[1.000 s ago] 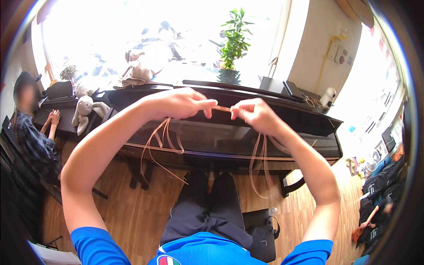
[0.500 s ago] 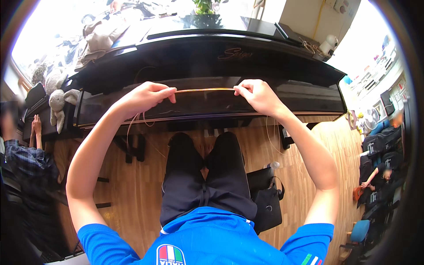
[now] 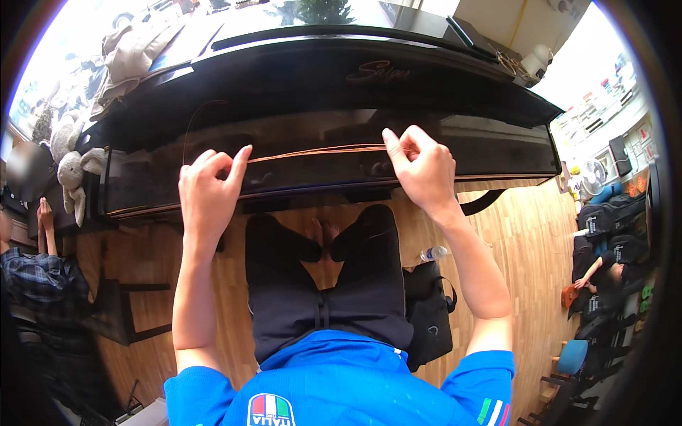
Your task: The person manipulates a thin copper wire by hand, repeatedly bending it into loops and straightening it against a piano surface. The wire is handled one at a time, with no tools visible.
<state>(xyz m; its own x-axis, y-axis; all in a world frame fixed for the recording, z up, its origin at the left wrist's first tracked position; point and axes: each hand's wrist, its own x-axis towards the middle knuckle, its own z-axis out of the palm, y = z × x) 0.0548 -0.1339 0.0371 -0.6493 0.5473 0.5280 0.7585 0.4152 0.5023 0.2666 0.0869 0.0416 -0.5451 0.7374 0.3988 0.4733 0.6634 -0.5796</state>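
Note:
Several thin orange strands of cord [image 3: 312, 152] stretch nearly level between my hands, slightly fanned apart along their length. My left hand [image 3: 209, 186] is closed on their left end, thumb pointing up. At the other end my right hand [image 3: 428, 165] is closed too, its fingers curled around the strands and the thumb raised. One loose strand arcs up above my left hand against the black piano. Both hands are held in the air in front of the closed piano [image 3: 298, 92], above my knees. The strand ends inside my fists are hidden.
A black bag [image 3: 430, 316] and a clear bottle [image 3: 433, 253] are on the wooden floor by my right leg. Grey plush toys [image 3: 74, 170] sit at the piano's left end. One person [image 3: 42, 273] is at the left, another [image 3: 600, 273] at the far right beside dark bags.
My hands have moved farther apart, the left one dropping lower and to the left. A longer stretch of the strands shows between them, and the wrists have turned so the thumbs point up.

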